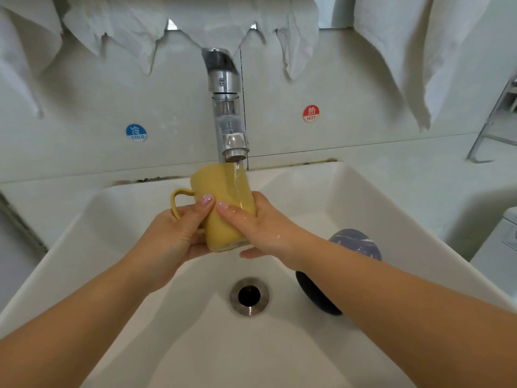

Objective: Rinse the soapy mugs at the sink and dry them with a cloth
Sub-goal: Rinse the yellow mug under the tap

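Forearms reach in from the bottom corners over the white sink [405,219], crossing most of the basin. Between them, low in the basin floor, sits the steel drain [249,296], open and dark at its centre. Just right of the drain a dark blue mug [359,245] lies on its side against the basin's right slope; the right forearm passes over its middle and hides that part, so only its marbled upper end and dark lower end show.

Farther in, the yellow mug [221,189] is held above the basin, tilted, its handle pointing left. The left hand [179,233] grasps it from the left, thumb laid across the body beside the handle. The right hand [260,228] wraps the mug's right side, wet, its fingers over the body and the thumb under the mug's lower end.

Water runs from the chrome tap [228,107] onto the mug's upper right side. On the wall behind are a blue COLD sticker [136,132] to the left and a red HOT sticker [311,113] to the right. White cloths [117,32] hang along the top, and a metal rack [492,127] stands at the far right edge.
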A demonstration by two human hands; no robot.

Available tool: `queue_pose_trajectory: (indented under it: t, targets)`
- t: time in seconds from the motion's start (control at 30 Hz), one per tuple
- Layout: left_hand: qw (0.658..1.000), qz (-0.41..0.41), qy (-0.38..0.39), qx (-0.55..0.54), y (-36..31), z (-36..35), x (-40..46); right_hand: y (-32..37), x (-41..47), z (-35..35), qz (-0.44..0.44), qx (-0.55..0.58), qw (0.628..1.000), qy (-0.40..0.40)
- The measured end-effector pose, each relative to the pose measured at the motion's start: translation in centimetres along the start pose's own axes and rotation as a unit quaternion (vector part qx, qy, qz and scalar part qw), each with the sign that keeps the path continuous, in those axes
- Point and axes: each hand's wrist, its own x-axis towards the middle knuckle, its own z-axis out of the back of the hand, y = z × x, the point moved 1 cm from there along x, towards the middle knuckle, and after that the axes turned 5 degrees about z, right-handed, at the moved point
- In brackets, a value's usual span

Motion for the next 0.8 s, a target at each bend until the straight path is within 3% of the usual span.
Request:
queue_pose_trajectory:
  t: [0.13,0.27,0.37,0.57,0.7,0.8]
  targets:
    - [0.999,-0.005,0.005,0.032,0.4,-0.2,0.0,-0.1,0.5,0.4,-0.059,0.065,0.995,-0.046]
    - [0.999,0.013,0.021,0.045,0.5,-0.3,0.0,-0.2,0.9,0.6,-0.096,0.059,0.992,-0.065]
    - [0.997,0.037,0.057,0.029,0.5,0.1,0.0,0.0,1.1,0.8,-0.101,0.067,0.991,-0.05]
    - [0.989,0.089,0.118,0.026,-0.3,2.4,0.3,0.1,0.8,0.5,0.03,-0.002,0.999,0.026]
    - [0.986,0.098,0.124,0.059,-0.5,2.6,0.0,0.7,0.4,0.5,-0.018,-0.023,0.999,0.026]
    - [0.989,0.048,0.092,0.106,-0.7,1.7,-0.3,0.8,0.5,1.0,-0.07,-0.012,0.997,0.034]
